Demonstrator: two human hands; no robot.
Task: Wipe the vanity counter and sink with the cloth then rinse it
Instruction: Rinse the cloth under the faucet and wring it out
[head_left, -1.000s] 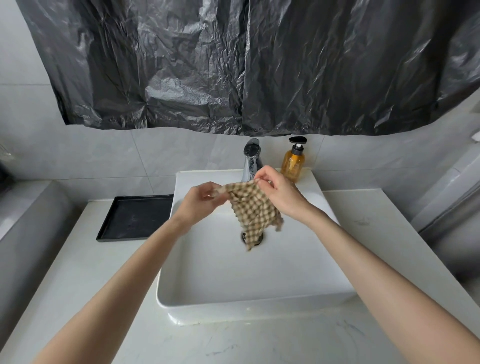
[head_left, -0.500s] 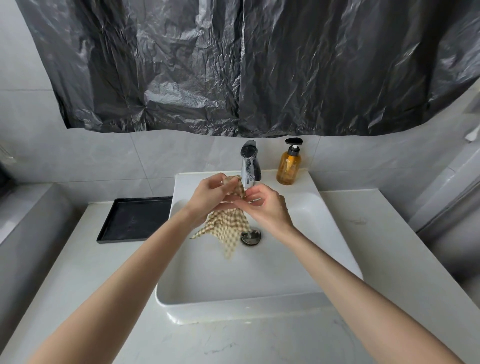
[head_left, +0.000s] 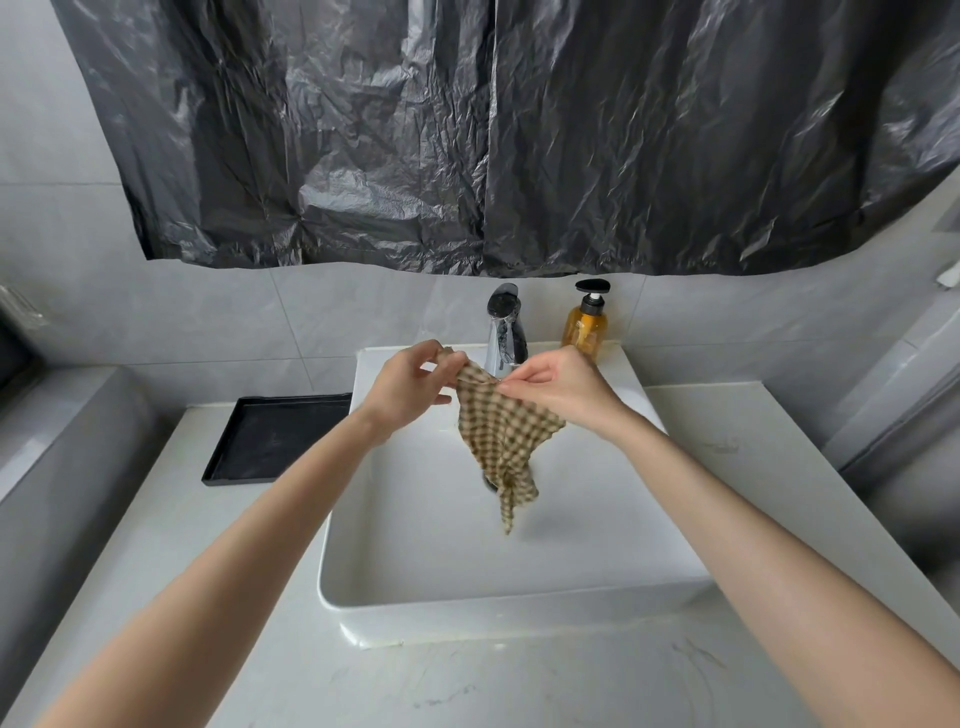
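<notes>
A black tray (head_left: 275, 439) lies at nine o'clock, an amber soap bottle (head_left: 587, 325) at one, black plastic sheeting (head_left: 519, 135) at twelve.

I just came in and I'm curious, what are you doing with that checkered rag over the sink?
A person holds a checkered cloth by its top edge, left hand and right hand pinching it over the white sink. It hangs in front of the faucet. No water is visibly running.
</notes>
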